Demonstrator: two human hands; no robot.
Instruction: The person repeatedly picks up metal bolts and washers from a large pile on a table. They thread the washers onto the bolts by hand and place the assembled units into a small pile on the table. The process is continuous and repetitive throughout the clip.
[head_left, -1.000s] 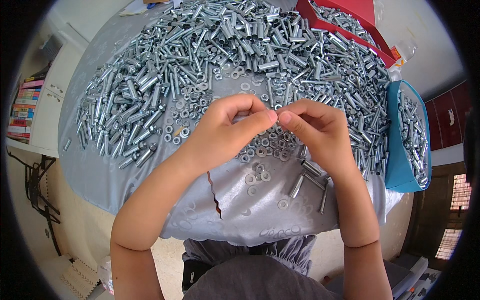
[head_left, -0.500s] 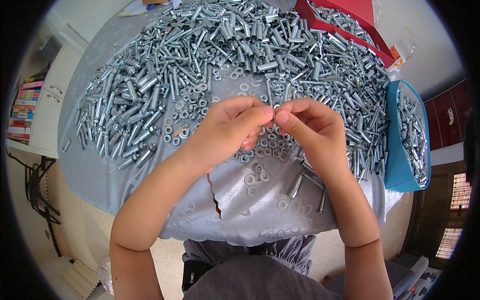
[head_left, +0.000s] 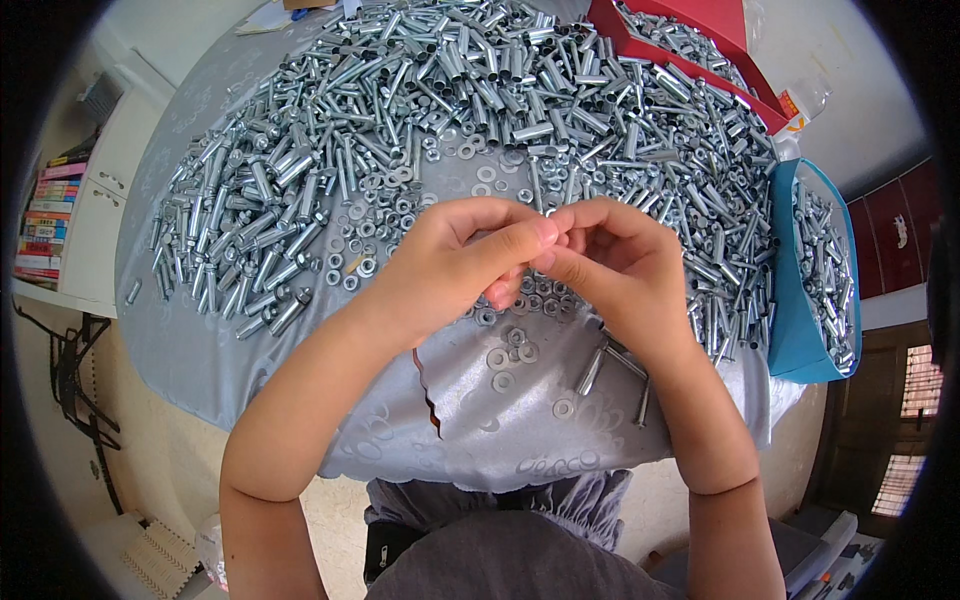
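Observation:
Over the near middle of the table, my left hand [head_left: 470,255] and my right hand [head_left: 625,265] meet at the fingertips. Both are closed, thumbs pressed against index fingers in a pinch. Whatever sits between the fingertips is hidden. A slim metal bolt [head_left: 536,184] shows just beyond them, and I cannot tell whether it is held or lies on the table. Loose nuts and washers [head_left: 540,298] spread beneath and around my hands. Nearer to me lie some flat washers [head_left: 502,358]. Below my right wrist rests a sleeved bolt [head_left: 591,370].
A large heap of bolts and metal sleeves [head_left: 500,70] covers the far table. Sleeve anchor bolts [head_left: 240,215] lie at left. A red box [head_left: 765,100] and a blue container [head_left: 790,330], both holding metal parts, stand at right. The grey tablecloth [head_left: 380,420] has a tear [head_left: 428,395].
My left thumb has slid slightly right and down over the pinch. My right thumb and fingertips have shifted left, so the hands overlap more closely.

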